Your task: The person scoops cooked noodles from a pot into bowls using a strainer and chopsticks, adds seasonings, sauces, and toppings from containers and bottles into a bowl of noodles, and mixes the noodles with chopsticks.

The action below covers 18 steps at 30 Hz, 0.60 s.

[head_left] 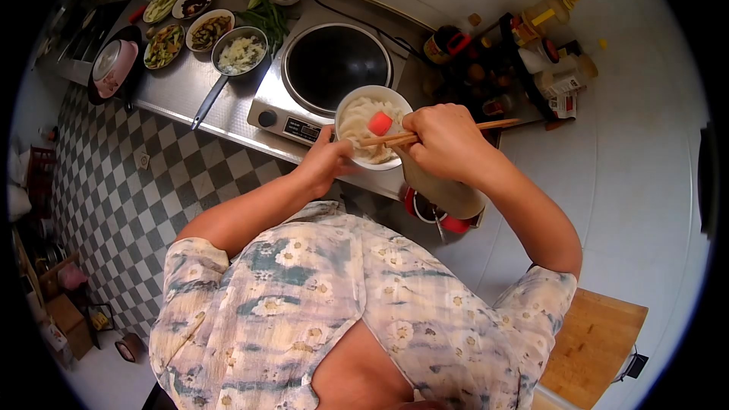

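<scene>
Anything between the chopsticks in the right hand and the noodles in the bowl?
Nothing visible in the way. The right hand holds the chopsticks with their tips over the bowl, at a red piece lying on the noodles. The left hand grips the bowl's near rim, clear of the tips.

Both bare arms reached forward from the chest, elbows bent outward. The left hand (pixel 325 159) curled in a cupping grip, thumb raised on top. The right hand (pixel 448 140) sat slightly higher, knuckles up, fingers (pixel 416 130) pinched closed, wrist bent inward toward the left.
</scene>
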Tool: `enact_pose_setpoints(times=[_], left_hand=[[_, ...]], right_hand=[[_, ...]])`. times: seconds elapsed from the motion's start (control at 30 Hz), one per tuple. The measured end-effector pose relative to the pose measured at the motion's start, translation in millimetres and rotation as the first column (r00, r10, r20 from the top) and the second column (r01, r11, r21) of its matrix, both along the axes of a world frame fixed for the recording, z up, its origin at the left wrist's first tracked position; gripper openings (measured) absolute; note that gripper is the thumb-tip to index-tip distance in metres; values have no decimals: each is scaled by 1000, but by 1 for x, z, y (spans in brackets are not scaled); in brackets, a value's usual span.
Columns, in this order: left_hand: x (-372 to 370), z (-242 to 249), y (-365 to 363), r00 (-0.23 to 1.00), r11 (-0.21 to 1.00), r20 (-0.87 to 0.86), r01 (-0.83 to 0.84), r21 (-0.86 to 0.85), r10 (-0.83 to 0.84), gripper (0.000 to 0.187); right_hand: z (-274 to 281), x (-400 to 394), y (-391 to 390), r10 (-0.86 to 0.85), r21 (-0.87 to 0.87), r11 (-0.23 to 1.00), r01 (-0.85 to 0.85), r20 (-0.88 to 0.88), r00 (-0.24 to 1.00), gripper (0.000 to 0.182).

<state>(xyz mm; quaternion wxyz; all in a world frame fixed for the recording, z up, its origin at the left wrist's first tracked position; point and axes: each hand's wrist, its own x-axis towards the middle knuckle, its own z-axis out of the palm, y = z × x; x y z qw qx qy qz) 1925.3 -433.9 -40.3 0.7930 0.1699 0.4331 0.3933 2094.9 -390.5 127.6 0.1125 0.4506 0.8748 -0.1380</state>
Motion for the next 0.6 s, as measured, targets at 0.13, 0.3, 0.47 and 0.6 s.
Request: enact_pose_setpoints(times=[0.13,0.3,0.47,0.6], left_hand=[[-2,-3,-3,1000,999,24,-11,41,10,71],[-9,3,-5,999,999,20,-35,-1,35,76],[-7,0,-6,999,999,19,-33,7,33,73],[-2,-3,-9,999,999,12,-33,16,33,67]], right_hand=[[-3,11,-1,-52,39,998,56,-103,993,10],[2,21,2,-106,40,993,109,-67,992,11],[-9,10,0,-22,66,997,26,-65,998,12],[-3,-5,-5,-26,15,1000,26,2,1000,16]])
